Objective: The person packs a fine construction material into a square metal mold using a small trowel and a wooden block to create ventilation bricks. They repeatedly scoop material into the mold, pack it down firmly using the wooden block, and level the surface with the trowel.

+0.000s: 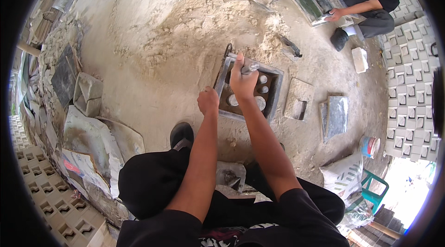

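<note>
On the ground in front of me lies a square metal mould (276,94) with a dark frame, and several pale round plugs (260,103) stand inside it. My right hand (243,80) is closed over the mould's far part, around a grey metal piece (251,67) whose full shape my fingers hide. My left hand (208,100) is a closed fist at the mould's left side; what it grips, if anything, is hidden. A bent metal rod (228,49) rises at the mould's far left corner.
Loose sandy mix (185,29) is heaped beyond the mould. To the right lie a cast block (298,98), flat plates (337,116) and a paint bucket (370,147). A trowel (291,47) rests nearby. A co-worker (371,3) handles another mould (313,6). Pale blocks (410,85) are stacked at right.
</note>
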Action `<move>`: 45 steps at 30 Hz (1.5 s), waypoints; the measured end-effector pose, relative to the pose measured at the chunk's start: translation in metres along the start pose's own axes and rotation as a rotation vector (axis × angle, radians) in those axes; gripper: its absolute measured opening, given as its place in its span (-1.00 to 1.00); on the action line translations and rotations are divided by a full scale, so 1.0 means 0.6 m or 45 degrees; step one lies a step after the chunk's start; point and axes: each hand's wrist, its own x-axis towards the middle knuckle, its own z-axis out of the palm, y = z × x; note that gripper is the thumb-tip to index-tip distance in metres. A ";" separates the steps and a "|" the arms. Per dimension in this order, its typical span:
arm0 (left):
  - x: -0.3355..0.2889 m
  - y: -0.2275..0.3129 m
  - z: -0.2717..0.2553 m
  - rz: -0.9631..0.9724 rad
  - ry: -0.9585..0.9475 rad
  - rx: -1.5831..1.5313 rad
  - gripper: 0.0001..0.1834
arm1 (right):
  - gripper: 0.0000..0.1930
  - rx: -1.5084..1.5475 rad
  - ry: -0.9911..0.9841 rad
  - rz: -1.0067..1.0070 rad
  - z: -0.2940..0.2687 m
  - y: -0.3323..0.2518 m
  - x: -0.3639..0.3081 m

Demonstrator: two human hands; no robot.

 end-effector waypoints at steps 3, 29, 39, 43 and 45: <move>-0.005 -0.011 -0.008 -0.025 0.030 0.005 -0.35 | -0.51 0.145 -0.040 0.111 -0.009 -0.025 0.014; 0.018 -0.019 -0.004 0.109 0.010 0.002 -0.30 | -0.53 0.458 0.072 0.302 -0.035 -0.042 0.001; 0.001 -0.005 -0.002 0.003 0.012 -0.031 -0.31 | -0.56 0.375 0.066 0.262 -0.051 -0.042 -0.068; 0.001 0.008 -0.002 0.012 0.027 -0.041 -0.31 | -0.56 0.253 0.021 0.183 -0.045 -0.003 -0.087; 0.008 -0.015 -0.005 -0.009 0.032 -0.036 -0.32 | -0.57 0.452 -0.011 0.325 -0.050 -0.059 -0.068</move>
